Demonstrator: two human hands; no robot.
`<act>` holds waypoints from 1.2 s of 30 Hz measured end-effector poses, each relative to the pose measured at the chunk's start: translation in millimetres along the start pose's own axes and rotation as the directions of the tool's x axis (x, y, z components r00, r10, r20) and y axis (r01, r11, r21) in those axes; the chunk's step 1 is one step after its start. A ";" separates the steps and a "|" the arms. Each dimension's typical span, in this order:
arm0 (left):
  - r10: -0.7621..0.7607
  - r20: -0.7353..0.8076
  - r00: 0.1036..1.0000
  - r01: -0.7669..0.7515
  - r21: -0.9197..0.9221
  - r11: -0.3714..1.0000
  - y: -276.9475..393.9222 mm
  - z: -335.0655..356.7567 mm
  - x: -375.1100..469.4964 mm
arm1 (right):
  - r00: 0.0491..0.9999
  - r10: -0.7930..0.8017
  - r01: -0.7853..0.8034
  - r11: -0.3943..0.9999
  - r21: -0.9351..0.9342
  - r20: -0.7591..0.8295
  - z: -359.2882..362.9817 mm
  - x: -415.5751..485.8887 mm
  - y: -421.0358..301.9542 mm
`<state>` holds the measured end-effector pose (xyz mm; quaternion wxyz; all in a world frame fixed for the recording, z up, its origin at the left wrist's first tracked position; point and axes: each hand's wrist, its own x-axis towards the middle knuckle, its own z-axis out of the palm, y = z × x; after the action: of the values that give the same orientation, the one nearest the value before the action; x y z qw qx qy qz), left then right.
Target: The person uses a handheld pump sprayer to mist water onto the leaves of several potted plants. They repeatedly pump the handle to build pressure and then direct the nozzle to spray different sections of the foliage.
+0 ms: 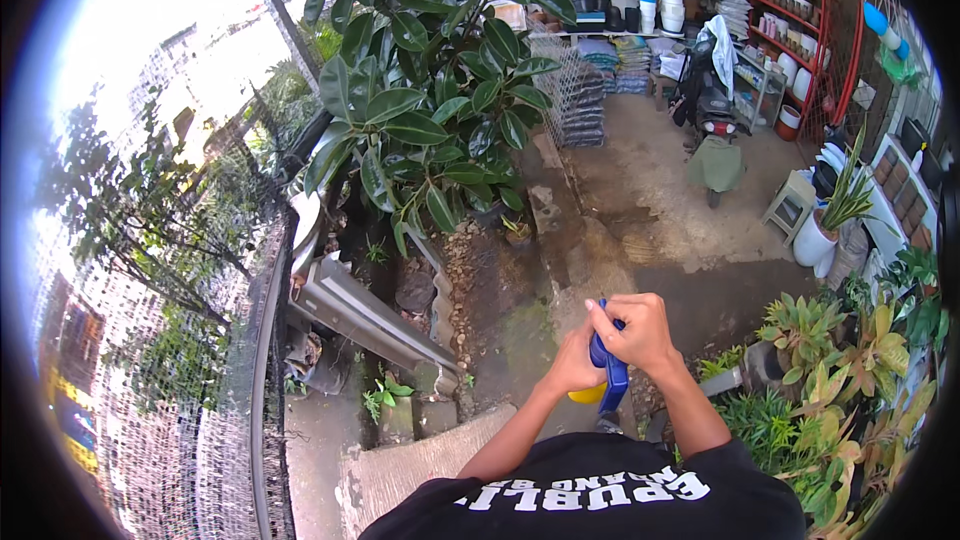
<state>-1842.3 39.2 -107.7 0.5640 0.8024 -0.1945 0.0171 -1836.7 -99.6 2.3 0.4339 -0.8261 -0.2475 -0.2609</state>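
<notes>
Both of my hands are close together in front of my chest, around a blue plastic spray head (615, 382). My right hand (637, 330) is closed over the upper part of the blue piece. Lower and to its left, my left hand (576, 361) wraps around the same object from the side. Below the fingers shows part of a yellow container (589, 394), apparently joined to the blue piece; most of it is hidden by my hands and the blue part.
A large rubber plant (420, 105) rises ahead on the left, near a metal channel (375, 315). Leafy potted plants (817, 405) crowd my right side. Farther off stand a parked motorcycle (716, 112), a plastic stool (791, 202), a white pot (814, 240) and a red shelf rack (787, 7).
</notes>
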 end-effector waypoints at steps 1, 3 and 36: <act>-0.014 0.027 1.000 0.014 -0.017 1.000 9.1 4.6 8.4 | 0.999 -0.010 0.011 1.000 0.023 -0.040 -11.1 9.7 1.0; -0.040 0.081 0.996 0.044 -0.048 0.998 25.6 11.2 23.2 | 0.993 -0.045 0.051 0.997 0.050 -0.113 -36.6 27.9 2.4; 0.149 0.472 0.869 -0.058 -0.202 0.978 63.5 120.4 191.8 | 0.894 -0.169 0.177 0.984 -0.019 -0.416 -198.0 87.3 114.5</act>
<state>-1709.2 -145.0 -47.0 0.5661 0.7148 -0.3730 -0.1715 -1742.0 -308.5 87.9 0.4599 -0.7219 -0.2246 -0.4658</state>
